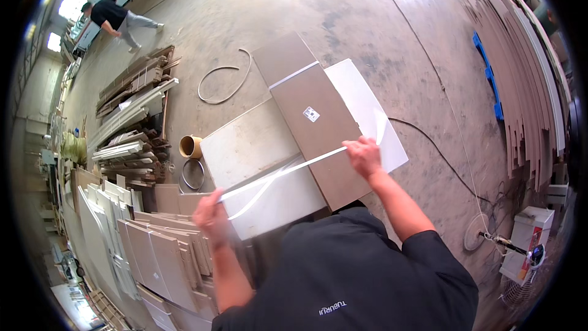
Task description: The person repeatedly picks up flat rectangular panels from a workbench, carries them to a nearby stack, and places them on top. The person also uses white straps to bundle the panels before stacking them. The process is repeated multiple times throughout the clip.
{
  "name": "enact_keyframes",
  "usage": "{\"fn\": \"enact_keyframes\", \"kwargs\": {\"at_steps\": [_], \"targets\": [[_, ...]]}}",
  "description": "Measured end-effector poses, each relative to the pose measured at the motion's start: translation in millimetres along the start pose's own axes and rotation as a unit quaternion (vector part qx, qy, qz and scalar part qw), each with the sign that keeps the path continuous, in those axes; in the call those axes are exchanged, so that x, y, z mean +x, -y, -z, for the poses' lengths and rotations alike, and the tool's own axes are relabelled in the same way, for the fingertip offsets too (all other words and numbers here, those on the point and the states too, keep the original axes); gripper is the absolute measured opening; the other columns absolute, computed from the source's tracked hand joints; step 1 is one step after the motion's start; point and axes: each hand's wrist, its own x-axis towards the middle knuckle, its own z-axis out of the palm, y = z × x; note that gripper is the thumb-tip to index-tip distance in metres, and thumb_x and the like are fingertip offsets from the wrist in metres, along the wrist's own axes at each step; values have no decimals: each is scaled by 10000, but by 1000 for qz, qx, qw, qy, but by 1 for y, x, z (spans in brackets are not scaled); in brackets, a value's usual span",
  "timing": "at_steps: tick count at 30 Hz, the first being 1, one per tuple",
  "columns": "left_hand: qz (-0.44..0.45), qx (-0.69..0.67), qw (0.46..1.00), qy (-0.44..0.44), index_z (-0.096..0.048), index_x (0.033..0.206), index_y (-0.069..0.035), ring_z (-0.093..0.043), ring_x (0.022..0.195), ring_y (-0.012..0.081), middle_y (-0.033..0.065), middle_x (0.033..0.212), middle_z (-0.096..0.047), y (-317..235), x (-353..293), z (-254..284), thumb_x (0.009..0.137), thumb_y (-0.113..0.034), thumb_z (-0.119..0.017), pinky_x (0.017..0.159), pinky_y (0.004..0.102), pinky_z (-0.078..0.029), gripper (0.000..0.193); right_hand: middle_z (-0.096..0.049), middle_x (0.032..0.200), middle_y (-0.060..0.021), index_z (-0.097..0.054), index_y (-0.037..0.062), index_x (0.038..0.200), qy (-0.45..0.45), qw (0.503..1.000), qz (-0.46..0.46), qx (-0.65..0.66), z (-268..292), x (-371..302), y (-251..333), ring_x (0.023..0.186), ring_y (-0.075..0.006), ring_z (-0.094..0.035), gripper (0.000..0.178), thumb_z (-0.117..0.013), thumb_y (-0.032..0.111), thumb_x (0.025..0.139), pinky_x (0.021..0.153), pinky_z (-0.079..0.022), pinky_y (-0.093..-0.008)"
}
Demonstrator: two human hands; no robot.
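Observation:
A white strapping band [282, 173] stretches across the near part of a stack of long brown panels [318, 107]. My left hand [211, 216] is closed on the band's left end, out past the stack, and looks slightly blurred. Over the stack's right edge, my right hand [364, 155] grips the band's other end. A second white strap [294, 75] lies tight around the stack's far part, with a small white label [311, 114] between the two. Beneath the stack are white boards [248, 141], and another white board [367, 101] sticks out on the right.
A cardboard-coloured tube [190, 146] and a loose coil of band [225, 84] lie on the floor to the left. Stacked panels [162, 257] stand at the lower left. A fan [474, 232] and a white box [527, 239] are at the right. Another person [116, 19] walks at the far left.

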Motion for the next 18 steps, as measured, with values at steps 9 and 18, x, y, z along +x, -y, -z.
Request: {"fn": "enact_keyframes", "kwargs": {"at_steps": [9,18], "targets": [[223,-209,924,-229,-636,1261,36,-518,813,90,39,971,-607,-23,24,14,948,41,-506,768,234,-447,339,-747,842,-104,-783,157,1051,4,931,-361,54,-18,-14,-192,839,-307,-726,220,-639,271,929,713,-549,-440],[182,-208,942,-190,-608,1295,14,-550,921,106,24,978,-591,-61,55,-12,946,-14,-606,880,263,-469,350,-777,879,-90,-779,131,1123,-52,857,-440,264,-92,21,-215,797,-175,-749,239,-645,220,946,717,-554,-314]]}}
